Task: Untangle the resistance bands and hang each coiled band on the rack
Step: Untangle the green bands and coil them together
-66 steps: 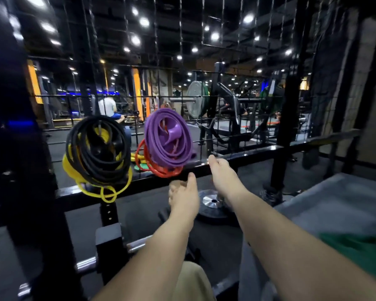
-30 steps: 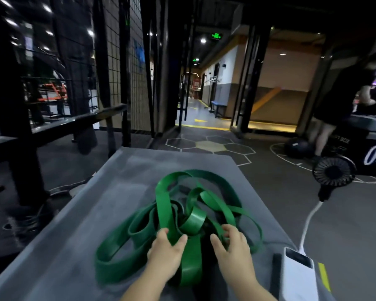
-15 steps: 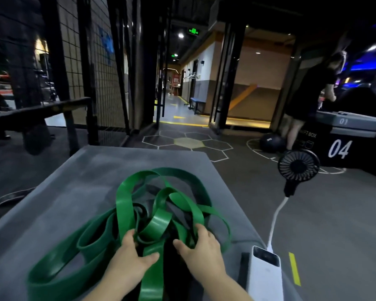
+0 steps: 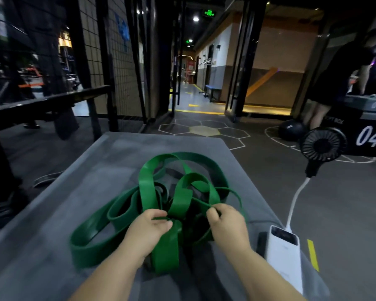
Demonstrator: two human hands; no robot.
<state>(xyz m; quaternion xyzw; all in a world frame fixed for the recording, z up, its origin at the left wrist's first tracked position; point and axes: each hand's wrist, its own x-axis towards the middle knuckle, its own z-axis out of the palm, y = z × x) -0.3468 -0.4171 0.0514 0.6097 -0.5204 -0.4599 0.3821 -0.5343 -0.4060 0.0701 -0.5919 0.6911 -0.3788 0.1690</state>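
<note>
Presently, a grey padded bench (image 4: 117,161) is recorded running away from the wearer, and on it a green resistance band (image 4: 146,187) is found heaped in a tangle of flat loops. The heap is spread forward and to the left of the hands. Its longest loops are drawn out toward the near left of the bench, while upright loops are bunched at the middle. The left hand (image 4: 149,227) is closed on a strand at the central crossing, with thumb and fingers curled round it. The right hand (image 4: 228,222) is seen pinching a thin strand at the right edge of the heap. The crossing lies between the two hands, nearer the left. Untangling is judged to be barely begun, and the gripped strands would need to be drawn apart sideways. A white power bank (image 4: 284,257) is noted at the bench's right edge, just beside the right forearm and cabled to a small fan (image 4: 322,145). Snagging on the cable is considered a risk.
</note>
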